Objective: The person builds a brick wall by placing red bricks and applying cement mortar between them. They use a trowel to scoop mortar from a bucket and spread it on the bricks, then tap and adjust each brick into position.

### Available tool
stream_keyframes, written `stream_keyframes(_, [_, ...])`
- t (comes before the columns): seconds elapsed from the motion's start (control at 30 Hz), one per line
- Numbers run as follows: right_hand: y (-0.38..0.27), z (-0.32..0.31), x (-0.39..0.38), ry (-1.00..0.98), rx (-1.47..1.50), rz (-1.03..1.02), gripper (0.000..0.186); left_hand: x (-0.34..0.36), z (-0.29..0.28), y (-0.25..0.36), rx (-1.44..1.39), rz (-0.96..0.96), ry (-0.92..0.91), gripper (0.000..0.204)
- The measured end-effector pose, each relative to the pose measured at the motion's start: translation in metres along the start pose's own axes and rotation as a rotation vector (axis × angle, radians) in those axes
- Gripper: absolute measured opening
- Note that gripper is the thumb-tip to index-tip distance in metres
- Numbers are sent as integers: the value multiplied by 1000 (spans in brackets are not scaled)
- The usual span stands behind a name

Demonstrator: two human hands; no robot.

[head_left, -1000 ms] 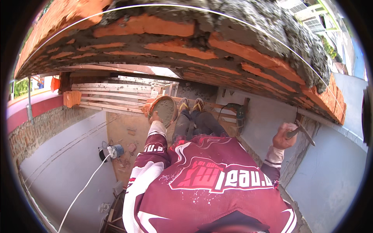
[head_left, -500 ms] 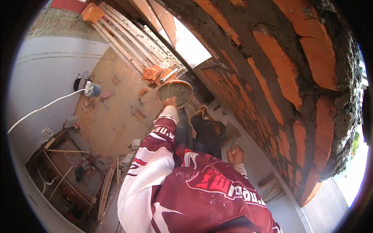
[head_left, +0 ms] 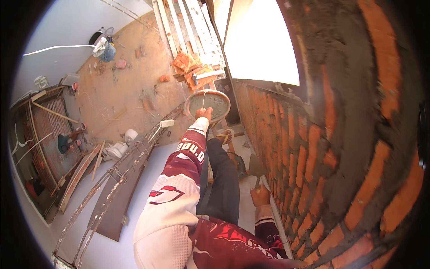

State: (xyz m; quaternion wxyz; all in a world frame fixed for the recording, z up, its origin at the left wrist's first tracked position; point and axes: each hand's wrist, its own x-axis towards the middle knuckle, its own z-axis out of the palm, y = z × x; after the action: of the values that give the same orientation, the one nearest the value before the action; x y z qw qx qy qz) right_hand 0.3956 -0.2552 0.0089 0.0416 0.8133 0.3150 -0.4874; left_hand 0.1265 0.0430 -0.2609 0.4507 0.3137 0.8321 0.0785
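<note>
My left hand (head_left: pixel 204 113) is closed round the thin wire handle of a mortar bucket (head_left: pixel 229 101), at the end of my stretched-out left arm. Wet grey mortar (head_left: pixel 215 106) fills the bucket. My right hand (head_left: pixel 260 196) grips the handle of a trowel (head_left: pixel 256 167), low beside my right leg and near the brick wall. The trowel's blade points away from me. Just past my legs, a sandalled foot (head_left: pixel 225 136) shows near the bucket.
A brick wall (head_left: pixel 309 161) with mortar joints rises along my right. Broken bricks (head_left: pixel 187 62), a hammer (head_left: pixel 195 79) and long boards (head_left: pixel 179 22) lie beyond the bucket. A rusty rebar frame (head_left: pixel 101 188) runs along my left. Far below, a blue bucket (head_left: pixel 105 53) stands on the dirt floor.
My view has turned, bringing the rebar frame and a bright opening into sight. My right hand and trowel sit lower and closer to the wall. Both hands keep their hold.
</note>
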Motion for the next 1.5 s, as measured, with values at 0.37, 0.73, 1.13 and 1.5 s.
stream_keyframes(0.37, [-82,91,228,-32,-202,-291,35,61,34,-96,-164,184,42,47])
stream_keyframes(0.73, [-228,153,401,-36,-893,-675,20,151,4,-146,-293,-187,204,50])
stream_keyframes(1.13, [-258,221,462,-368,-1011,-753,23,183,25,-185,-774,-541,-116,39])
stream_keyframes(1.5, [-253,229,467,-561,-854,-675,31,190,18,-176,-623,-535,-58,23])
